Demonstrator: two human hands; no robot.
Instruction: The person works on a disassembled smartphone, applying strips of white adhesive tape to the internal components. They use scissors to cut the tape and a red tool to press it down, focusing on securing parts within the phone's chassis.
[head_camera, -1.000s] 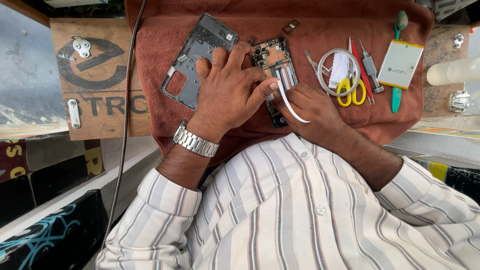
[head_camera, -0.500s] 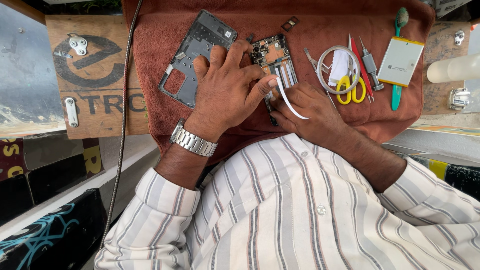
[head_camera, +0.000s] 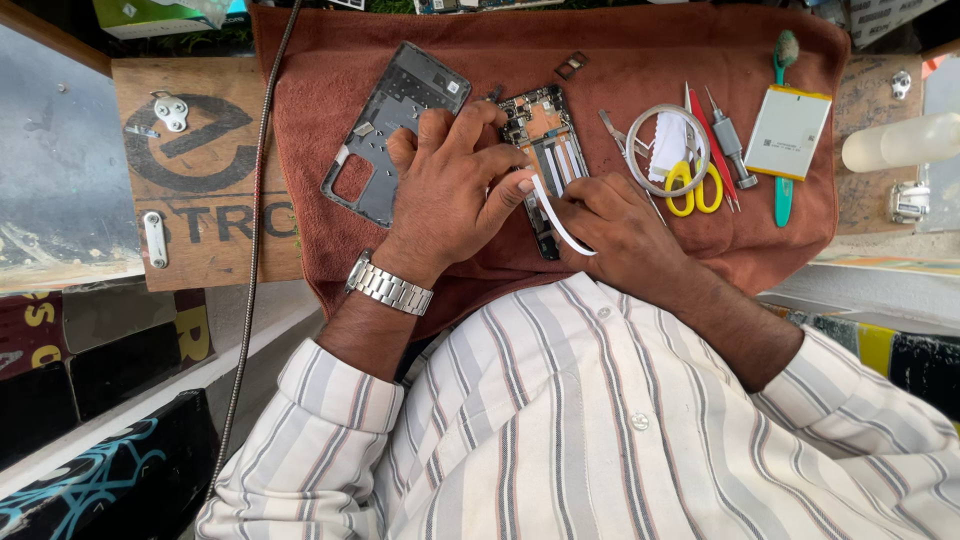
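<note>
Rust-brown cloth (head_camera: 400, 255) covers the worktop across the upper half of the frame. At centre lies an opened phone (head_camera: 548, 150), its board and copper plate showing. Left hand (head_camera: 455, 190), a metal watch (head_camera: 388, 285) on the wrist, lies spread over the phone's left side, fingers fanned, thumb pressing against a white strip (head_camera: 556, 218). Right hand (head_camera: 615, 225) is curled just right of the phone, fingers pinched on the strip's lower end; the strip bows between the two hands, over the phone's lower part.

Upper left of the left hand: a dark back cover (head_camera: 385, 125), lying flat, its near edge under the fingers. Right of the phone: tweezers (head_camera: 612, 130), a roll of tape (head_camera: 667, 150), yellow scissors (head_camera: 698, 185), a red tool (head_camera: 712, 140), a grey driver (head_camera: 730, 145). Further right, a flat silver battery (head_camera: 788, 132) lies on a green-handled brush (head_camera: 782, 190). A small dark part (head_camera: 571, 66) sits near the cloth's upper edge. Wooden board (head_camera: 200, 215) at left, a cable (head_camera: 262, 200) crossing it. Striped shirt (head_camera: 600, 430) fills the lower frame.
</note>
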